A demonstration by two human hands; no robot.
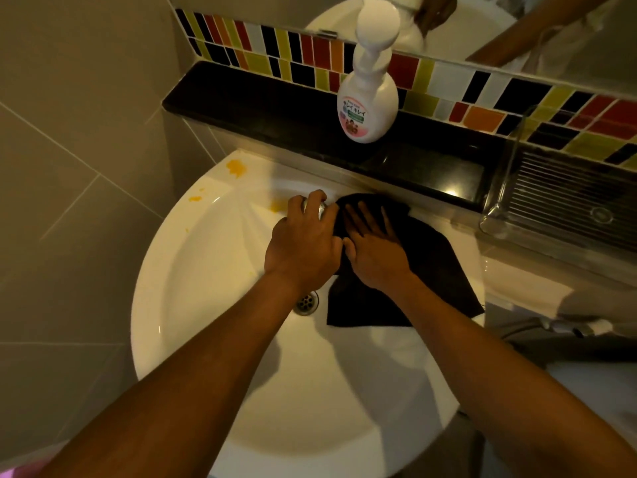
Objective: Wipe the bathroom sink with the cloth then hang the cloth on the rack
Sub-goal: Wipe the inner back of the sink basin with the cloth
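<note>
A round white sink [213,339] fills the middle of the head view, with a metal drain [306,302] in its bowl. Orange stains [236,167] mark its far left rim, and a smaller one lies near the tap. A black cloth [424,270] is spread over the sink's right side and back rim. My right hand [374,251] lies flat on the cloth, fingers spread. My left hand [303,243] is curled over the chrome tap [315,205] at the back of the sink, mostly hiding it. No rack is in sight.
A white pump soap bottle [368,108] stands on the black ledge [275,108] behind the sink. A clear plastic tray [565,198] sits on the ledge at right. Coloured mosaic tiles and a mirror rise behind. Grey tiled wall lies to the left.
</note>
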